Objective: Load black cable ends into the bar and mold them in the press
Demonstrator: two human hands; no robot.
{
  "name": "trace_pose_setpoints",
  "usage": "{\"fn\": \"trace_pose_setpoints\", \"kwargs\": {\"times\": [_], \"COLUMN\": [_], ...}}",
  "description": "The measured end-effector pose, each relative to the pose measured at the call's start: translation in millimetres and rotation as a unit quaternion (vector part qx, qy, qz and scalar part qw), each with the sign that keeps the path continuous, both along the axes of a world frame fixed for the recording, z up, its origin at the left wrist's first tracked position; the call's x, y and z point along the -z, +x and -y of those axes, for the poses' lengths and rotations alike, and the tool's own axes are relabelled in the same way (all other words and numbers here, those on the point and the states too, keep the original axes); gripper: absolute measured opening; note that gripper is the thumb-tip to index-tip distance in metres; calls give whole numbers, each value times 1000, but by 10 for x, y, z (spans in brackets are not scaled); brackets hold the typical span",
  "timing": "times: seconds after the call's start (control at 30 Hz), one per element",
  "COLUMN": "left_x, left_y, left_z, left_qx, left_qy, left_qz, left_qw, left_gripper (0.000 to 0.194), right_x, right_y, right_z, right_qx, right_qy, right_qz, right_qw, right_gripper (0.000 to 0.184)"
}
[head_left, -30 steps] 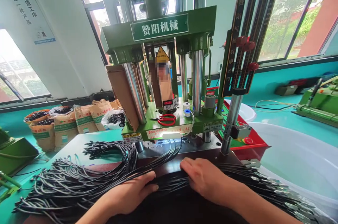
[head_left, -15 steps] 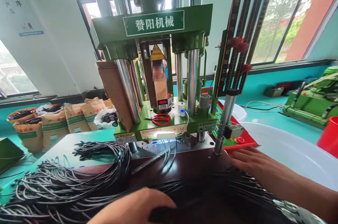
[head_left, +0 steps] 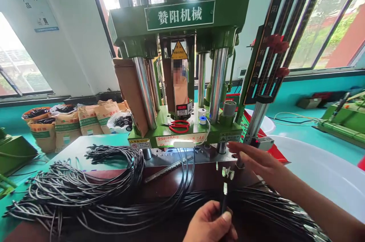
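Observation:
At the bottom of the head view, my left hand [head_left: 211,223] is closed around a black cable [head_left: 224,202], thumb and fingers pinching it below its silver metal plug [head_left: 225,188], which points up. Several small metal connectors [head_left: 227,173] show just beyond the plug, over the dark tabletop; I cannot tell whether they lie on it. My right hand [head_left: 261,160] reaches in from the right, fingers stretched out toward the press's front right column, and nothing shows in it. Behind my left hand, a bundle of black cables [head_left: 251,196] runs to the right, their metal ends at the lower right.
A green press [head_left: 182,18] stands ahead, with red-handled scissors [head_left: 179,126] on its bed. Below it lies a metal ruler-like strip [head_left: 168,168]. Looped cables [head_left: 85,189] fill the left. A white tub [head_left: 313,162] is at right; paper sacks [head_left: 67,126] stand behind left.
My left hand, blurred low over the dark cables before, has moved right and now pinches a plug-ended cable. My right hand has lifted off the cables near the table's edge. The view has shifted slightly.

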State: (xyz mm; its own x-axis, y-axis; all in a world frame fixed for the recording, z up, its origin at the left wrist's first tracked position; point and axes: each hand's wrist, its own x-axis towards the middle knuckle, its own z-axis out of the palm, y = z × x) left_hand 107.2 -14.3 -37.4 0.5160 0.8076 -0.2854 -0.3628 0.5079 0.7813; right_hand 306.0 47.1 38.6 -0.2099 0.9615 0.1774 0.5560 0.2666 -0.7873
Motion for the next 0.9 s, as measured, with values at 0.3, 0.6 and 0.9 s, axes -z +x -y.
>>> {"fn": "trace_pose_setpoints", "kwargs": {"times": [0.3, 0.6, 0.9], "left_x": [47, -5, -130], "left_y": [-22, -78, -198], "left_z": [-74, -108, -65], "left_qx": [-10, -60, -88], "left_qy": [3, 34, -46], "left_qz": [29, 0, 35], "left_qw": [1000, 998, 994], "left_gripper": [49, 55, 63], "right_x": [26, 78, 731], "right_y": [-557, -658, -1086], "right_z": [120, 105, -903], "right_qx": [-119, -227, -95], "right_qy": [-36, -79, 79], "right_qz": [-8, 10, 159], "right_qw": [992, 971, 980], "right_gripper": [48, 46, 30]}}
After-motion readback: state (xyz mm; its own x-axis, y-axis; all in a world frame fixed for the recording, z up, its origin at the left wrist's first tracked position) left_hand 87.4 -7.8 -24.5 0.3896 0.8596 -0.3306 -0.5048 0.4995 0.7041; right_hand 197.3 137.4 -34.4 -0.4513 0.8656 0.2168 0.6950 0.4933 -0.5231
